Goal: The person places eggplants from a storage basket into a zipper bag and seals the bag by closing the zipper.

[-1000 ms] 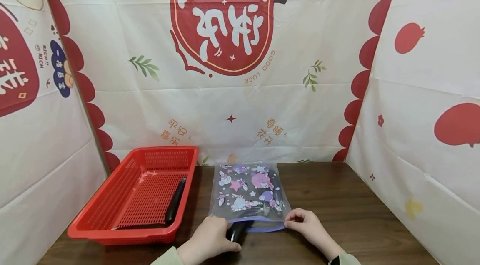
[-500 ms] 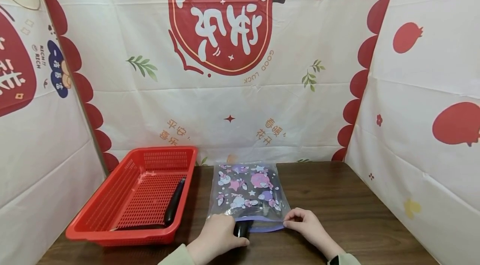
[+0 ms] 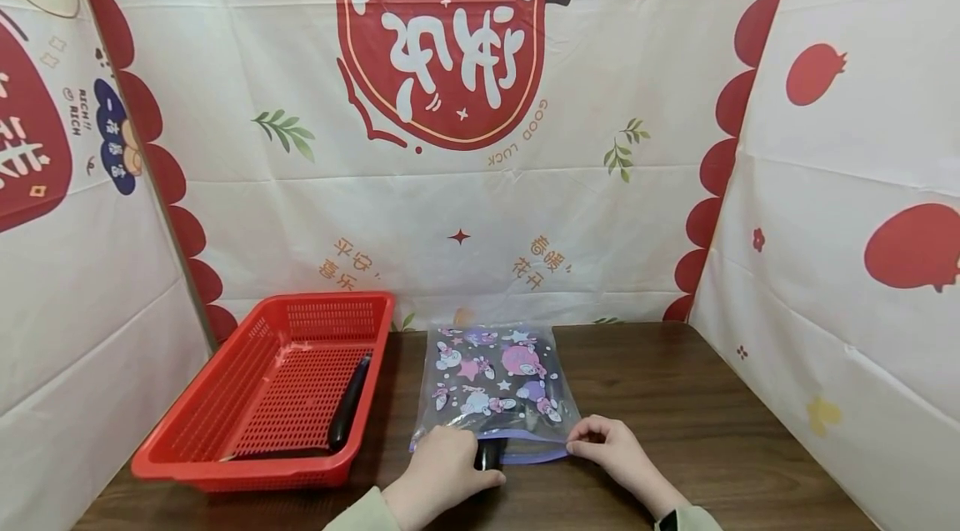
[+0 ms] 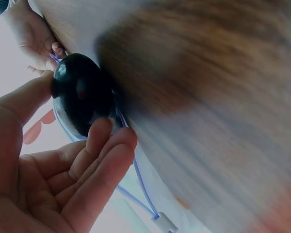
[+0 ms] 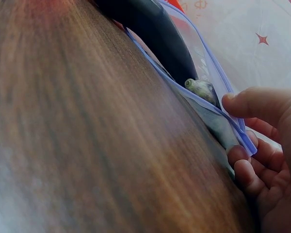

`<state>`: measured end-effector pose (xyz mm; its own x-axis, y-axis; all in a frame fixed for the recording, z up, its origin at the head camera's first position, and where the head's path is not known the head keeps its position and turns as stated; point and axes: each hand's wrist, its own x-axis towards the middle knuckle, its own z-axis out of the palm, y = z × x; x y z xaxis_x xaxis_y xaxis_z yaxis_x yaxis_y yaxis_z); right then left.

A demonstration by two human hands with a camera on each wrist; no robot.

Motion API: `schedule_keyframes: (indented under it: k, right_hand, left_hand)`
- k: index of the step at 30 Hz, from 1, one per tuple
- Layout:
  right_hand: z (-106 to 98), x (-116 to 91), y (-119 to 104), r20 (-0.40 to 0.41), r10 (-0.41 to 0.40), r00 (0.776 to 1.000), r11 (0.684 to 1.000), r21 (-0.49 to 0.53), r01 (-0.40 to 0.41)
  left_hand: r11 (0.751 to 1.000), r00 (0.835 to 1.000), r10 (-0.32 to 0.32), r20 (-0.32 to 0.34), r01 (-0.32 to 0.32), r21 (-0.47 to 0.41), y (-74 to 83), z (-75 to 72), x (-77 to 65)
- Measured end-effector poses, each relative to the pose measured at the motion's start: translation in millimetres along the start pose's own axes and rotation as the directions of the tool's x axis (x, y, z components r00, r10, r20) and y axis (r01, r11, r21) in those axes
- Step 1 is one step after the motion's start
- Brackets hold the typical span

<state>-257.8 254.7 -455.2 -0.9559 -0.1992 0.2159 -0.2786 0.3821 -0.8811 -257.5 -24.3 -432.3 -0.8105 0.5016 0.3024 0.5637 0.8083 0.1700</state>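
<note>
A long dark eggplant [image 3: 489, 456] sticks out of the mouth of a clear zip bag [image 3: 505, 388] printed with pink and purple cartoons. My left hand [image 3: 441, 471] grips the eggplant's near end; in the left wrist view its thumb and fingers lie on either side of the rounded black end [image 4: 82, 94]. The right hand [image 3: 617, 454] pinches the right corner of the bag's purple zip edge [image 5: 216, 65], and the mouth stands apart there. Inside, a green stem end [image 5: 201, 90] of another eggplant shows beside the one going in. The bag's contents are partly hidden by its print.
To the left stands a red plastic basket [image 3: 142, 464] with two dark eggplants [image 3: 349, 406] in it, one along its right side and one along the front. The brown wooden table [image 3: 675, 398] ends at printed cloth walls [image 3: 600, 256] at the back and sides.
My left hand has pushed the eggplant further into the bag, moving slightly forward and to the right. The right hand keeps its pinch on the bag's corner almost unmoved.
</note>
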Motion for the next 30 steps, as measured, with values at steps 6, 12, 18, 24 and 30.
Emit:
schedule_keyframes:
  k: [6,12,18,24,30]
  right_hand:
    - [2,-1,-2,-0.001,0.003,1.000,1.000,-0.012,-0.003]
    - [2,-1,-3,-0.004,0.003,1.000,1.000,-0.024,-0.003]
    - [1,2,11,0.000,-0.009,1.000,1.000,-0.019,0.009]
    - [2,10,39,0.007,-0.027,1.000,0.999,-0.034,0.027]
    - [1,8,32,0.007,-0.003,1.000,1.000,-0.025,0.003]
  left_hand:
    - [1.000,1.000,0.003,-0.004,-0.003,0.002,1.1,0.6,1.0]
    - [0.999,0.999,0.027,-0.030,-0.026,0.038,1.3,4.2,4.2]
    - [0.996,0.998,0.037,-0.056,-0.032,0.079,3.0,7.7,7.8]
    - [0.993,0.997,0.039,-0.066,-0.031,0.118,5.8,8.9,11.2]
    - [0.988,0.995,0.031,-0.099,-0.016,0.152,7.4,11.3,14.2]
